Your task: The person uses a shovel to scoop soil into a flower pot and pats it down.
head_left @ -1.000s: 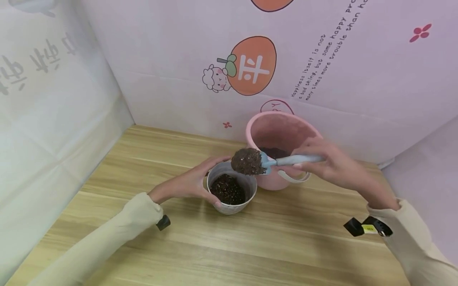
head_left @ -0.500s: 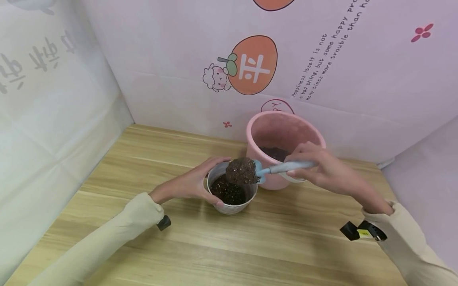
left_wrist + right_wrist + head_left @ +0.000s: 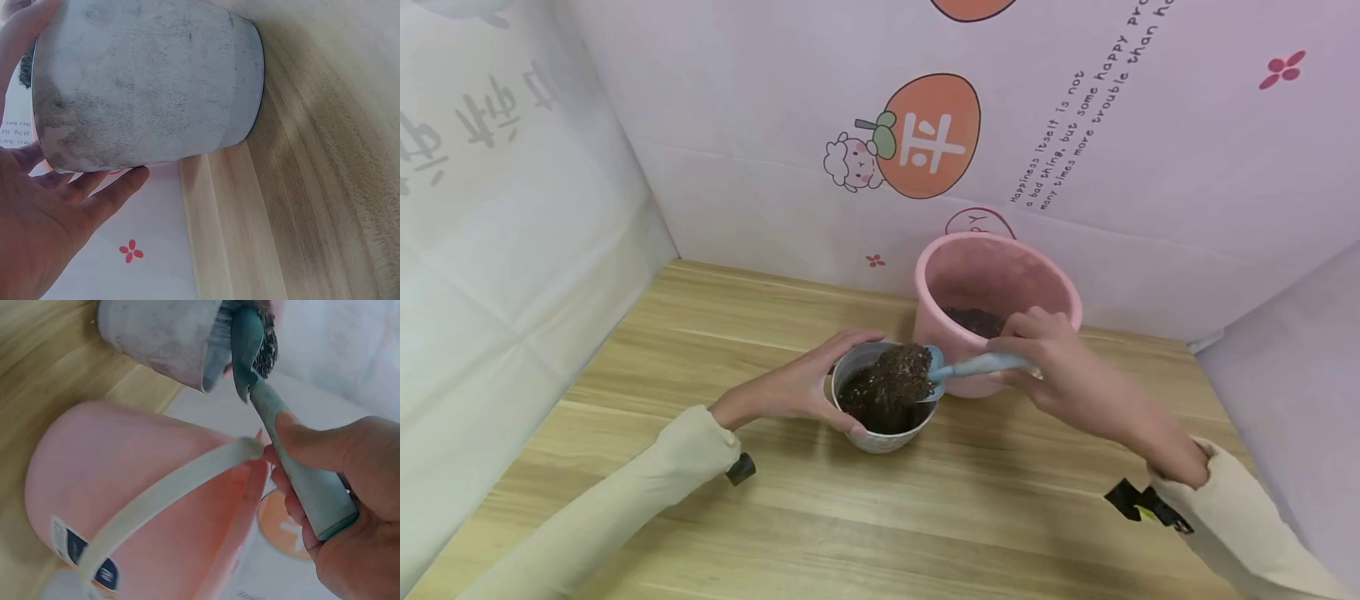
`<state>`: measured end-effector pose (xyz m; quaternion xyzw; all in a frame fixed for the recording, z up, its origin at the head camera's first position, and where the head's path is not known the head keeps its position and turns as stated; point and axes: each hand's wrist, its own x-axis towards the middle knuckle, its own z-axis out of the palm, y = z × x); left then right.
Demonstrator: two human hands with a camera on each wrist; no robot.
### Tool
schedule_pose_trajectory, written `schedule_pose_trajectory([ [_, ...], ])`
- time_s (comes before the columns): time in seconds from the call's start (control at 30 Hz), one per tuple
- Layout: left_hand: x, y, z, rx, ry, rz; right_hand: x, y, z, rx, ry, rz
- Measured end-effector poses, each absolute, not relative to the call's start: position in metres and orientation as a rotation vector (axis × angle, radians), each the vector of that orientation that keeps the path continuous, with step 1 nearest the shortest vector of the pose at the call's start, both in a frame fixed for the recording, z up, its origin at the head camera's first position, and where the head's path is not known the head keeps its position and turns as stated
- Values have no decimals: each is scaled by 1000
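My left hand [image 3: 808,385] holds a whitish-grey flowerpot [image 3: 880,442] round its left side, thumb on the near side and fingers on the far side. In the left wrist view the pot's mottled wall [image 3: 150,81] stands on the wood. My right hand [image 3: 1067,375] grips the pale-blue handle of a garden trowel [image 3: 977,365]. The trowel's blade is over the pot's mouth, tilted, and dark soil [image 3: 898,379] slides off it into the pot. From the right wrist, the blade [image 3: 245,344] appears at the pot's rim with soil on it.
Just behind the pot, at its right, stands a pink bucket [image 3: 936,333] with dark soil inside. Its white handle [image 3: 169,500] hangs down the outside. The wooden table [image 3: 850,533] meets a printed wall covering [image 3: 760,200] at the back and left.
My right hand has brought the loaded trowel left and down from beside the bucket to over the pot and tipped it. Soil is now falling in. My left hand stays on the pot.
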<state>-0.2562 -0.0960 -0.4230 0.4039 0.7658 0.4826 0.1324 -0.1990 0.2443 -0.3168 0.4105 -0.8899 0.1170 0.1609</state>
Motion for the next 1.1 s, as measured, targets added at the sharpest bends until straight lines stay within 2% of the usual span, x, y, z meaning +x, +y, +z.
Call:
schedule_pose_trajectory([
  [0.37, -255, -97, -423, 1188, 2240, 1393, -177, 214, -325, 1152, -2224, -390],
  [0.53, -255, -98, -422, 1169, 2262, 1376, -169, 208, -323, 1152, -2136, -573],
  [0.83, -255, -97, -423, 1175, 2256, 1382, -170, 211, -324, 1163, -2104, -492],
  [1.1, -255, -97, -422, 1149, 2257, 1379, -176, 222, -323, 1143, -2198, -190],
])
